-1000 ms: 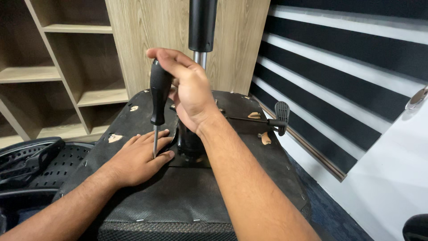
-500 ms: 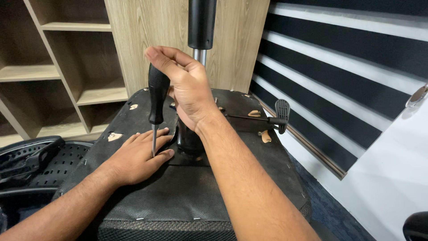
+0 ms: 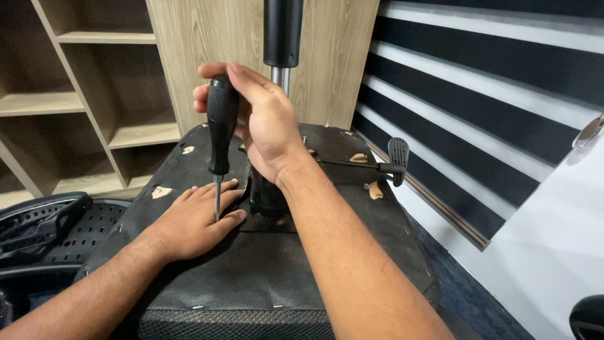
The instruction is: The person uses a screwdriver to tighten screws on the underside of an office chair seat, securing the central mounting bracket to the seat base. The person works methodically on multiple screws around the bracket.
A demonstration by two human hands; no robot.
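While the left hand [image 3: 192,220] is lying flat on the upturned chair seat [image 3: 251,283] with fingers spread around the tip, the right hand [image 3: 261,123] is clamping its fingers on the black screwdriver [image 3: 221,123], standing straight up-and-down between them.

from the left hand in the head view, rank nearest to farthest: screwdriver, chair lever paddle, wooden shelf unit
1. screwdriver: its shaft comes down between the fingers of the left hand, held by the right hand.
2. chair lever paddle: off to the right, across the seat underside.
3. wooden shelf unit: behind, upper left.
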